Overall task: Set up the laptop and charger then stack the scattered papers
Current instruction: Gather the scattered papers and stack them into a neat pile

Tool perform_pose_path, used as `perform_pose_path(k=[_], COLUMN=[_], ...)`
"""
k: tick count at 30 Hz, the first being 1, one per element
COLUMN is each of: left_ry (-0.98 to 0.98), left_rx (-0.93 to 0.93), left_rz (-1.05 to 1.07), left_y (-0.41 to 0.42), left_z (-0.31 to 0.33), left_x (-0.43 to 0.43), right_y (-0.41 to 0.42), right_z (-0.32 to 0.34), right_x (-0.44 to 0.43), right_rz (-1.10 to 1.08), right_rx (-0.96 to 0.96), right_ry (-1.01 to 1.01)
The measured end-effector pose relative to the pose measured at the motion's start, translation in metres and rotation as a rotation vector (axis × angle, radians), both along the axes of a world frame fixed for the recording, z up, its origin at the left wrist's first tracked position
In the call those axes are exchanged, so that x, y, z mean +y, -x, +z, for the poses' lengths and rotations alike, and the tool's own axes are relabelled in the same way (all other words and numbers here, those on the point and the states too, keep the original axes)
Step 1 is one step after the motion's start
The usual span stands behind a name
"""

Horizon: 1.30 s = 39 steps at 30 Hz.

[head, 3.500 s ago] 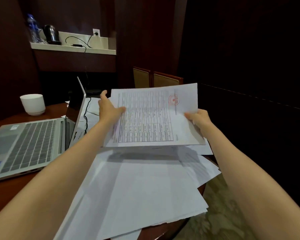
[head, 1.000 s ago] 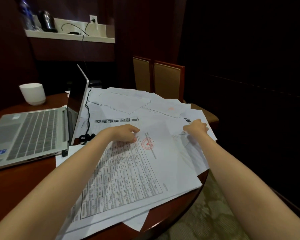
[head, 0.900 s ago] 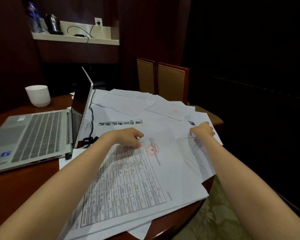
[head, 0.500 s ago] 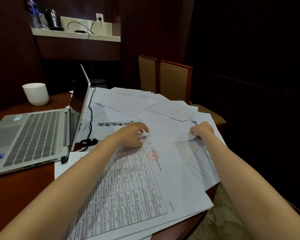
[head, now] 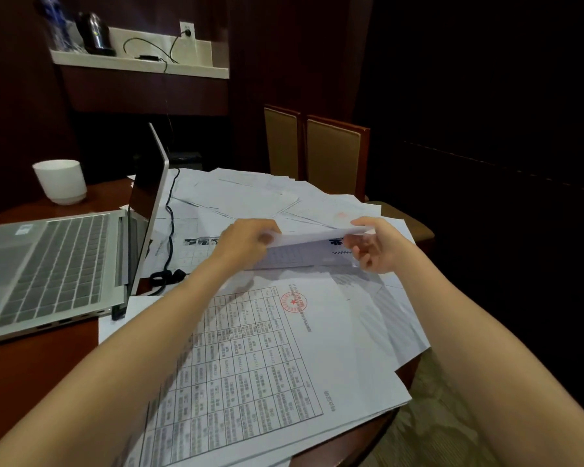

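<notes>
- Over the pile [head: 284, 348], L hand [head: 250, 241] & R hand [head: 376, 249] pinch a sheet [head: 311, 246] at both ends, fingers curled, so it won't bend.
- Pile right below: short drop.

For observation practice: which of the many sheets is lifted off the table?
The sheet held between left hand and right hand, its far edge raised; the others, including the red-stamped form, lie flat.

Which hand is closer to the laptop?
Left. The left hand holds the lifted sheet right of the laptop; the right hand holds its other end, farther off.
</notes>
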<state>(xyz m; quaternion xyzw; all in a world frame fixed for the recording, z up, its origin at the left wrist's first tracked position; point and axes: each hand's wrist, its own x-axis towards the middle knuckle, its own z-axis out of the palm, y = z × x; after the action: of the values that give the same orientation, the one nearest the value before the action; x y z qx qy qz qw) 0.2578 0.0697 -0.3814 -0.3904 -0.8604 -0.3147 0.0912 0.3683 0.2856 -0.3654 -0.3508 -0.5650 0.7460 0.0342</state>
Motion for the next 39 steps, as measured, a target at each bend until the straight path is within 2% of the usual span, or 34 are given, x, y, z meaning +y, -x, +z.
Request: perform_pose_path(k=[2, 5, 7, 12, 14, 16, 20, 24, 28, 31, 35, 39], left_ry=[-0.111, -0.249, -0.169, 0.227, 0.295, 0.255, 0.222, 0.250, 0.149, 0.102, 0.304, 0.437], left_rx=[-0.092, -0.402, -0.511, -0.675, -0.723, -0.720, -0.593, -0.598, -0.637, -0.590, -0.550, -0.602], left_rz=[-0.051, -0.246, -0.316, -0.387, -0.386, -0.290, -0.018, 0.073, 0.049, 0.022, -0.036, -0.110], left_y=[0.001, 0.002, 0.004, -0.004, -0.007, -0.005, 0.004, 0.004, 0.000, 0.006, 0.005, 0.000], left_z=[0.006, 0.012, 0.013, 0.016, 0.018, 0.017, 0.014, 0.013, 0.016, 0.017, 0.023, 0.022], left_x=[-0.008, -0.025, -0.033, -0.041, -0.039, -0.033, -0.022, -0.017, -0.015, -0.020, -0.028, -0.027], right_y=[-0.001, -0.003, -0.006, -0.010, -0.013, -0.017, -0.032, -0.048, -0.060, -0.067, -0.060, -0.046], right_z=[-0.007, -0.017, -0.020, -0.024, -0.023, -0.021, -0.015, -0.014, -0.013, -0.011, -0.006, -0.003], right_x=[0.003, 0.005, 0.002, -0.003, -0.004, -0.004, -0.008, -0.009, -0.006, -0.009, -0.002, -0.010], right_rz=[-0.050, -0.127, -0.165, -0.157, -0.132, -0.112, -0.014, 0.089, 0.186, 0.276, 0.276, 0.366], right_rx=[0.024, 0.041, 0.019, -0.006, -0.012, 0.015, 0.178, 0.260, 0.235, 0.248, 0.246, 0.063], right_ry=[0.053, 0.070, 0.049, -0.060, -0.080, -0.080, 0.000, -0.034, -0.077, -0.082, -0.053, -0.246])
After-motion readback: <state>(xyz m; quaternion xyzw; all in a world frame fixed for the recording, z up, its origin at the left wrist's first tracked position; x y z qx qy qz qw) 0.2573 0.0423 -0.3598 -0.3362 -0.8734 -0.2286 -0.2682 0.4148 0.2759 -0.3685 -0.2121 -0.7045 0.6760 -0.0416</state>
